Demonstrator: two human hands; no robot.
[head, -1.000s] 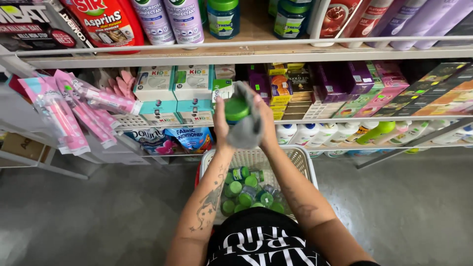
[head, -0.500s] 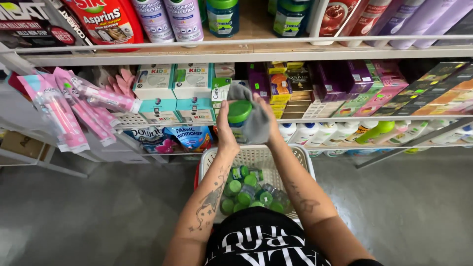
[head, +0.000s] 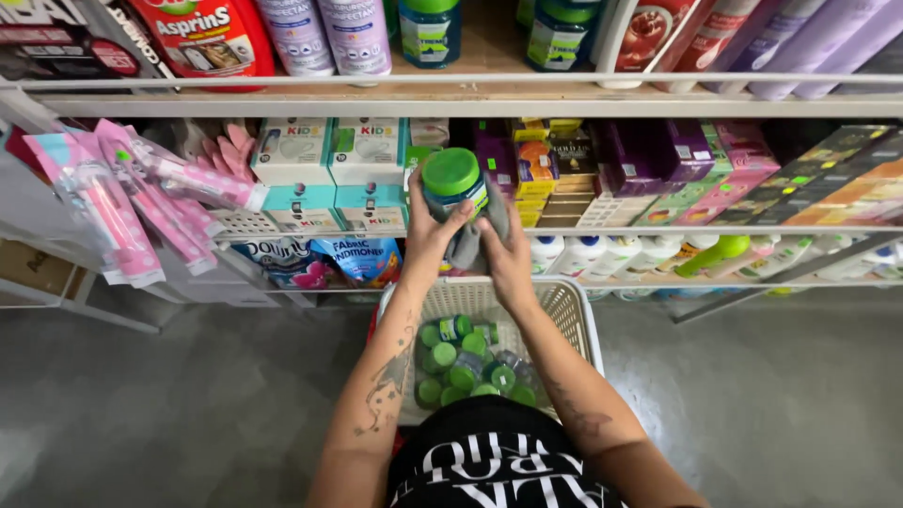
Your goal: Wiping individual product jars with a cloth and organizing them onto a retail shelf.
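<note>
In the head view, the left hand (head: 428, 235) grips a green-lidded jar (head: 453, 186) closed around its side, while the right hand (head: 508, 254) presses a grey cloth (head: 470, 240) against it, above a white basket (head: 578, 320) of similar jars (head: 466, 362), before the shelf (head: 282, 94).

Shiny plastic, soft cloth, rough floor

The green-lidded jar (head: 453, 188) looks like smooth, shiny plastic — the grey cloth (head: 467, 246) on it is soft and matt. The white basket (head: 576, 320) is plastic with little holes, the shelf board (head: 489, 42) is wood, and the grey floor (head: 771, 395) looks rough — dull too.
</note>
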